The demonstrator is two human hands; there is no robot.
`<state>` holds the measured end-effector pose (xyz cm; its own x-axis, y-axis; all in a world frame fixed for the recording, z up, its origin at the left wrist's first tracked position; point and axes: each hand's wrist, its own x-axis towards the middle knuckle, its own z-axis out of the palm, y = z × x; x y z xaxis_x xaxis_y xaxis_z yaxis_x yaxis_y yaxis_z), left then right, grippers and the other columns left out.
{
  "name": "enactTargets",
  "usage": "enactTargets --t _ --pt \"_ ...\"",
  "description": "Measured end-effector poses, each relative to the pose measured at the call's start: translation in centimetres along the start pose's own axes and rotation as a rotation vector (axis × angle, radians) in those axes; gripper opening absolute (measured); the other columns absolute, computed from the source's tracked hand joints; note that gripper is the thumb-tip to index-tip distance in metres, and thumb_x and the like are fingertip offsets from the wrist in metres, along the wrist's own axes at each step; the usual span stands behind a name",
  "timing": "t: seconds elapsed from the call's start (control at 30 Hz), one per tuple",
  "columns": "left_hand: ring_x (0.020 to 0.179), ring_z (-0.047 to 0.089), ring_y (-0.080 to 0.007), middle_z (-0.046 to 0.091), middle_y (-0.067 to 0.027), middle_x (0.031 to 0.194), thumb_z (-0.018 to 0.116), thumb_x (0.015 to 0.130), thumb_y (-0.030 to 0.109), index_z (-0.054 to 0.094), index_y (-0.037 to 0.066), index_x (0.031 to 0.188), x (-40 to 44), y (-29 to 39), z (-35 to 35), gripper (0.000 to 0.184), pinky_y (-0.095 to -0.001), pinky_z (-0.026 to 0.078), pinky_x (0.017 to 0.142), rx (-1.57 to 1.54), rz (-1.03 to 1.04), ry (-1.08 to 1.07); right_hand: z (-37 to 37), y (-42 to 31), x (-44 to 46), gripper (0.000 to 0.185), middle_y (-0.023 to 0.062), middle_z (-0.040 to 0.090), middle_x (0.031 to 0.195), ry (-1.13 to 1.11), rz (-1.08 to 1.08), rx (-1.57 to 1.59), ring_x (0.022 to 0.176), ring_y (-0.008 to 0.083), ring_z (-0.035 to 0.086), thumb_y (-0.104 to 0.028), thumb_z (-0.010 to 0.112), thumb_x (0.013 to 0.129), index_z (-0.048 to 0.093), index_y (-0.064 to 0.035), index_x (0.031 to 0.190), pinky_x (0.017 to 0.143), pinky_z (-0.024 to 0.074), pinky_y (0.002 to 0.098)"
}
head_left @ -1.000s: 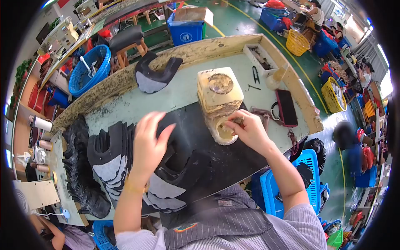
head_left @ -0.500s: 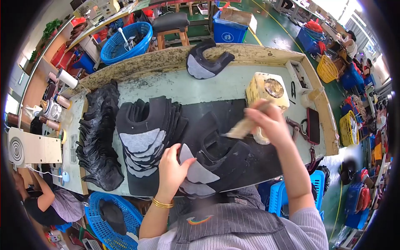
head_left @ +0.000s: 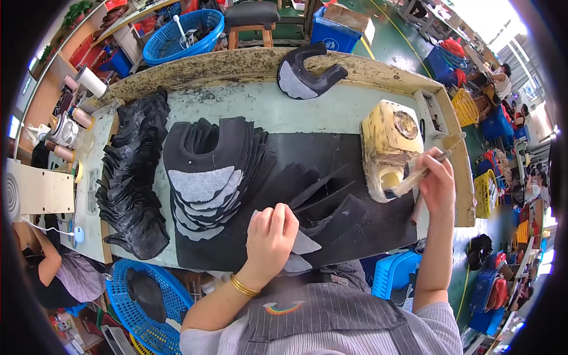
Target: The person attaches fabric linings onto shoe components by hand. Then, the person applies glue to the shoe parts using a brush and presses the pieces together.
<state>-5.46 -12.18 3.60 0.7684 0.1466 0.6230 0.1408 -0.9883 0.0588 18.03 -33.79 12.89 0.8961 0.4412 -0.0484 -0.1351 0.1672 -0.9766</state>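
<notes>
At right of centre in the frame, we see the right hand (head_left: 439, 183) with its grip closed around a brush (head_left: 412, 182), whose long axis slants from the handle at upper right down to the bristles at lower left. The bristle end points in at the open mouth (head_left: 391, 176) of a crusted, yellowish container (head_left: 383, 139), and from our angle the dark tip overlaps the mouth's lower rim. The right hand is much the nearer of the two to that mouth.

The loose dark pieces (head_left: 349, 218) lie just below the frame's centre, to the lower left of the right hand's grip and well apart from it. Nearer to them is the left hand (head_left: 272, 239), set over their left end. Its grip is narrow, with the fingers curled in, but the knuckles hide what is under them, so we cannot tell whether a piece is pinched there. A stack of pale-patched dark pieces (head_left: 204, 183) sits left of centre on the bench (head_left: 248, 106), up and left of the left hand
</notes>
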Motion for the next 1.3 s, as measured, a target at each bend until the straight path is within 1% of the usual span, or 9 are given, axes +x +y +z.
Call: enactTargets --t 0.13,0.23,0.3,0.43,0.6,0.7,0.9,1.07,1.3 --pt "0.089 0.056 -0.0264 0.058 -0.0109 0.094 0.063 0.073 0.004 0.058 0.001 0.091 0.7 -0.7 -0.5 0.018 -0.035 0.048 0.074 -0.193 -0.018 -0.146 -3.8 0.1 -1.4 0.01 0.0104 0.056 0.079 0.016 -0.074 0.189 0.062 0.0131 0.057 -0.011 0.045 0.095 0.049 -0.0018 0.097 0.037 0.0354 0.0185" --pt "0.067 0.057 -0.028 0.056 -0.0135 0.077 0.064 0.082 0.006 0.049 0.002 0.086 3.0 -2.0 -1.7 0.015 -0.0358 0.046 0.061 -0.558 -0.393 -0.341 -3.6 0.2 -1.8 0.011 0.011 0.056 0.08 0.015 -0.088 0.246 0.058 0.0132 0.055 -0.012 0.045 0.095 0.049 -0.0019 0.095 0.037 0.0351 0.0186" --pt "0.06 0.043 -0.0072 0.049 -0.0003 0.072 0.063 0.087 0.009 0.045 0.005 0.09 4.3 -2.6 -3.1 0.019 -0.0227 0.036 0.055 -1.052 -0.597 -0.539 -3.3 0.0 -1.9 0.011 0.0116 0.057 0.08 0.002 -0.102 0.282 0.055 0.0131 0.054 -0.012 0.045 0.095 0.049 -0.0017 0.095 0.038 0.0348 0.0187" --pt "0.07 0.04 -0.0023 0.046 0.005 0.079 0.064 0.086 0.007 0.047 0.006 0.092 4.7 -2.4 -3.7 0.018 -0.0196 0.035 0.058 -1.386 -0.671 -0.782 -3.2 -0.1 -1.8 0.01 0.0103 0.057 0.079 -0.08 -0.134 0.34 0.059 0.013 0.055 -0.011 0.048 0.093 0.051 -0.002 0.095 0.039 0.0347 0.0182" --pt "0.096 0.054 -0.0093 0.06 -0.0062 0.109 0.066 0.083 0.005 0.05 -0.005 0.119 7.5 0.9 -8.9 0.04 -0.024 0.045 0.084 -1.484 -0.462 -0.462 -5.1 -1.2 -2.1 0.012 0.0117 0.055 0.081 -0.037 -0.211 0.507 0.067 0.0181 0.054 -0.012 0.051 0.092 0.051 -0.0002 0.097 0.038 0.0353 0.0191" --pt "0.095 0.055 -0.0084 0.061 -0.0038 0.108 0.066 0.085 0.008 0.052 -0.002 0.116 7.9 0.4 -10.2 0.035 -0.025 0.044 0.085 -1.79 -0.717 -0.411 -6.4 -3.7 -2.8 0.013 0.0107 0.054 0.084 -0.041 -0.259 0.484 0.072 0.0173 0.055 -0.013 0.05 0.093 0.051 -0.0012 0.098 0.037 0.0362 0.0192" --pt "0.089 0.056 -0.0103 0.062 -0.0081 0.102 0.063 0.085 0.002 0.044 -0.002 0.123 -1.6 -5.8 -1.7 0.043 -0.0245 0.046 0.079 -1.05 -0.774 -0.514 1.3 -1.5 -1.8 0.015 0.0045 0.059 0.081 0.023 -0.153 0.017 0.06 0.0109 0.055 -0.018 0.062 0.086 0.057 -0.0047 0.091 0.043 0.0396 0.0204" --pt "0.082 0.054 -0.0073 0.061 -0.004 0.091 0.06 0.083 -0.002 0.043 0.005 0.127 -0.9 -5.0 -3.1 0.048 -0.0215 0.043 0.075 -1.043 -0.769 -0.401 13.0 4.8 0.0 0.026 0.0048 0.062 0.075 -0.494 0.006 -0.292 0.056 0.0102 0.058 -0.023 0.069 0.084 0.055 -0.0011 0.091 0.051 0.0469 0.0233" --pt "0.094 0.06 -0.0132 0.064 -0.0082 0.1 0.062 0.083 0.004 0.057 0.001 0.112 -1.5 -5.6 -2.1 0.03 -0.0254 0.044 0.084 -1.095 -0.793 -0.372 12.7 6.9 0.9 0.017 0.0025 0.061 0.068 -0.268 -0.056 -0.415 0.054 0.0062 0.055 -0.015 0.065 0.086 0.055 -0.0016 0.086 0.05 0.0456 0.0214"
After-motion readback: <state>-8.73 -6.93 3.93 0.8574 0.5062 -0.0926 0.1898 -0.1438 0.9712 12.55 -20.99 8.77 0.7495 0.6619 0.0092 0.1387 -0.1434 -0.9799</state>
